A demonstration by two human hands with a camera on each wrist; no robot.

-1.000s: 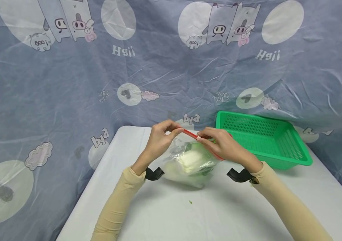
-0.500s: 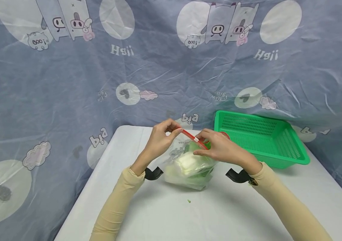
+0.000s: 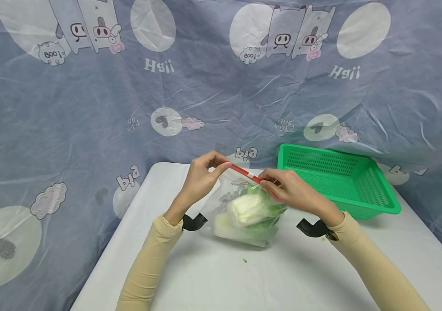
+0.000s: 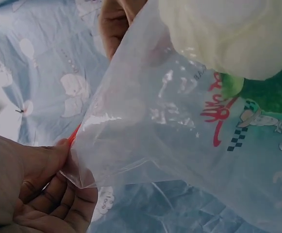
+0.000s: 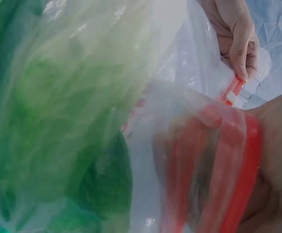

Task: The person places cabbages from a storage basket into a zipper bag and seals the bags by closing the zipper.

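Observation:
A clear zip bag (image 3: 221, 203) with a red zip strip (image 3: 240, 169) hangs between the two hands, its lower part at the white table. Inside it are pale green-and-white leafy vegetables (image 3: 249, 208) that look like bok choy or cabbage. My left hand (image 3: 202, 175) pinches the strip's left corner between thumb and fingers, as the left wrist view shows too. My right hand (image 3: 288, 188) pinches the red strip farther right, just past a small white slider (image 3: 250, 175). In the right wrist view, the strip's right part (image 5: 242, 165) bends beside the right hand.
A green plastic basket (image 3: 376, 206) stands at the back right of the white table (image 3: 205, 276). A small green scrap (image 3: 245, 260) lies in front of the bag. Behind the table hangs a blue-grey patterned cloth (image 3: 213, 86).
The right hand has shifted its grip along the red strip, with the white slider now left of its fingers. The left hand has moved slightly left, and the strip looks straighter.

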